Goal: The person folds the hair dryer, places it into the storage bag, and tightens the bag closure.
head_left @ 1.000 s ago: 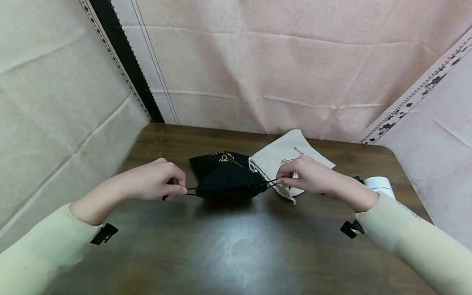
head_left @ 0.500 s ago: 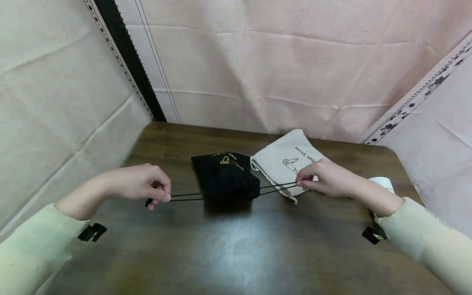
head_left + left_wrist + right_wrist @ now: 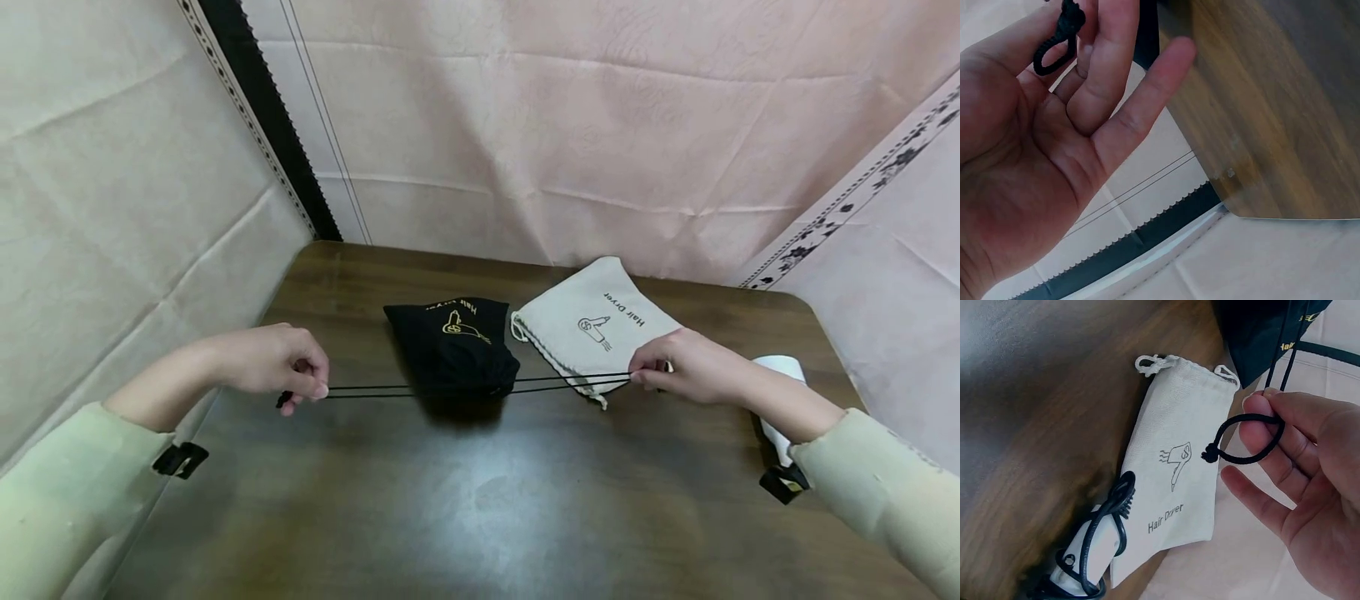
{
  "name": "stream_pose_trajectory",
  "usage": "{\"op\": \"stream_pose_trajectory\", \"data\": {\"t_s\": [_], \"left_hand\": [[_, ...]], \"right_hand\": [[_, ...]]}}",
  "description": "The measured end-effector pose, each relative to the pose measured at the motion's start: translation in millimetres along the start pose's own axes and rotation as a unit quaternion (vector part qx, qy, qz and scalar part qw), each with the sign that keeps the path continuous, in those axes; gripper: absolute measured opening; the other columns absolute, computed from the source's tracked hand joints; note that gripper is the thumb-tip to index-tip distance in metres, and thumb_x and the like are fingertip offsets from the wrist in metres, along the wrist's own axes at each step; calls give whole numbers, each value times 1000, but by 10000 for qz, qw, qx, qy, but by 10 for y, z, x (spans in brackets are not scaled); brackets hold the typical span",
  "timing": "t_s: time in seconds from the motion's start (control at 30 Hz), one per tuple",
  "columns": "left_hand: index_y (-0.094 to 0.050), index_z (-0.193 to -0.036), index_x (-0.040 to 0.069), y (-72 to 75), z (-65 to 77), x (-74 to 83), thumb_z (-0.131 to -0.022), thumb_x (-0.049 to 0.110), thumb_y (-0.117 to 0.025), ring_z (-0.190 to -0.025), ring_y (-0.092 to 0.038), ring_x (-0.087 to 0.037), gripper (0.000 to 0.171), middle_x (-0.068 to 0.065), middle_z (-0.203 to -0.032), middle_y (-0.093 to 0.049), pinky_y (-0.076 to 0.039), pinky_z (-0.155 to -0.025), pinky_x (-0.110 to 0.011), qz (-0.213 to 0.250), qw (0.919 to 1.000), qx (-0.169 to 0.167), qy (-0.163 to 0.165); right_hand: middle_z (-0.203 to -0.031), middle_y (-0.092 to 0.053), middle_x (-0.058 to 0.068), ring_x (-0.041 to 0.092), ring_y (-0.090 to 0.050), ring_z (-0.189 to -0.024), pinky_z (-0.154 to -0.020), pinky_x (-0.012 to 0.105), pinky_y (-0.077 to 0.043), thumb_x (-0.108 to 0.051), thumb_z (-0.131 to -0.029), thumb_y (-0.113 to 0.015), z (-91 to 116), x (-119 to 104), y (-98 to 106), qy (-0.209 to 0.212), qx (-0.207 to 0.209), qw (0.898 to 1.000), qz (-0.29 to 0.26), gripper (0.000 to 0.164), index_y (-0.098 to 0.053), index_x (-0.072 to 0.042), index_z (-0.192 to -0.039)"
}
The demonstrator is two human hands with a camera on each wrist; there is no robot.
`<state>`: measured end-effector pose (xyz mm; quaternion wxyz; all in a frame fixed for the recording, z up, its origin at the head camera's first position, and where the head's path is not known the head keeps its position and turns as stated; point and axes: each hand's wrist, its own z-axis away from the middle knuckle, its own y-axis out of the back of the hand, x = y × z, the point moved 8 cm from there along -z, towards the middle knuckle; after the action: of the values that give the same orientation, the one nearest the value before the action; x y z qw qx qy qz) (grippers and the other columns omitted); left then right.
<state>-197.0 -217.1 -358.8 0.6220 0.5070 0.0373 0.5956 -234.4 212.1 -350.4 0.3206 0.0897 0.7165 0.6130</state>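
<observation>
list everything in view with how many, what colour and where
table: 1, brown, across the lower view
black bag: 1, black with gold print, toward the table's far side
drawstring ends: 2, black, one each side of the black bag
off-white bag: 1, off-white, right of the black bag
white object: 1, white, table's right side, partly hidden
cord: 1, black, wound round the white object
cloth hangings: count unclear, pale, behind and both sides
sleeves: 2, pale green, left and right
wrist devices: 2, black, at the sleeve ends
left hand, right hand: 1 each, bare, each pinching a drawstring end
</observation>
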Motion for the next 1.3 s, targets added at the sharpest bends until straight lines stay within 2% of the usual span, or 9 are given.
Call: {"op": "stream_pose_trajectory", "data": {"t_s": [0.17, 0.33, 0.4, 0.53, 0.77, 0.9, 1.0, 1.17, 1.3], "left_hand": [[-63, -72, 21, 67, 5, -37, -92, 20, -64, -57, -64, -14, 20, 2, -60, -59, -47, -60, -26, -131, 9998, 137, -8], [-63, -71, 22, 80, -98, -104, -94, 16, -62, -52, -57, -12, 23, 3, -58, -60, -46, -58, -25, -340, 9986, 397, -127], [-63, -71, 22, 90, -153, -136, -95, 16, -61, -50, -54, -11, 24, 4, -57, -60, -45, -57, -25, -460, 9972, 568, -153], [-62, -73, 23, 168, -218, -195, -95, 18, -60, -50, -55, -9, 23, 5, -57, -59, -45, -56, -26, -774, 9897, 1185, -196], [-60, -72, 21, 279, -310, -258, -95, 18, -60, -50, -50, -8, 23, 7, -57, -56, -43, -58, -28, -1179, 9704, 2103, -114], [-62, -76, 17, 396, -331, -293, -95, 19, -60, -49, -48, -9, 19, 6, -56, -55, -42, -57, -31, -1387, 9478, 2871, 77], [-63, -81, 15, 475, -329, -343, -96, 20, -59, -49, -49, -11, 17, 5, -57, -55, -43, -56, -32, -1366, 9319, 3348, 269], [-67, -88, 12, 534, -320, -445, -97, 23, -58, -50, -52, -12, 16, 4, -61, -60, -43, -53, -33, -1105, 9170, 3790, 563], [-67, -89, 11, 575, -294, -515, -97, 23, -58, -47, -52, -13, 17, 1, -62, -63, -40, -47, -33, -896, 9000, 4186, 825]], "right_hand": [[-71, -60, -17, -7, -53, -65, -61, 22, -47, -2, -85, -69, 49, 8, 9, 185, 183, 9996, 96, 21, -68, -23, -87], [-70, -58, -16, -7, -50, -64, -59, 21, -47, -1, -84, -69, 32, 14, -96, 371, 160, 9990, 194, 19, -68, -19, -86], [-70, -56, -17, -7, -48, -64, -59, 20, -45, 0, -83, -69, 14, 19, -124, 371, 220, 9987, 272, 21, -67, -21, -84], [-72, -57, -16, -4, -48, -66, -61, 21, -44, 0, -82, -68, -44, 14, -143, 336, 407, 9978, 400, 22, -66, -22, -82], [-83, -67, -10, -1, -58, -74, -66, 28, -51, -3, -84, -70, -205, -6, -200, 197, 564, 9972, 452, 11, -72, -14, -88], [-84, -67, -10, 0, -58, -74, -66, 31, -52, -8, -87, -69, -316, 5, -237, 58, 658, 9976, 215, 8, -72, -14, -91], [-86, -67, -9, 0, -57, -73, -66, 33, -53, -11, -90, -67, -409, 5, -251, 5, 780, 9970, -12, 8, -72, -17, -92], [-86, -67, -10, -1, -57, -72, -65, 34, -53, -13, -91, -66, -567, -41, -267, 32, 981, 9949, -229, 8, -72, -17, -93], [-85, -67, -13, 1, -56, -72, -66, 33, -51, -14, -92, -66, -706, -123, -308, 17, 1016, 9943, -319, 7, -73, -15, -94]]}}
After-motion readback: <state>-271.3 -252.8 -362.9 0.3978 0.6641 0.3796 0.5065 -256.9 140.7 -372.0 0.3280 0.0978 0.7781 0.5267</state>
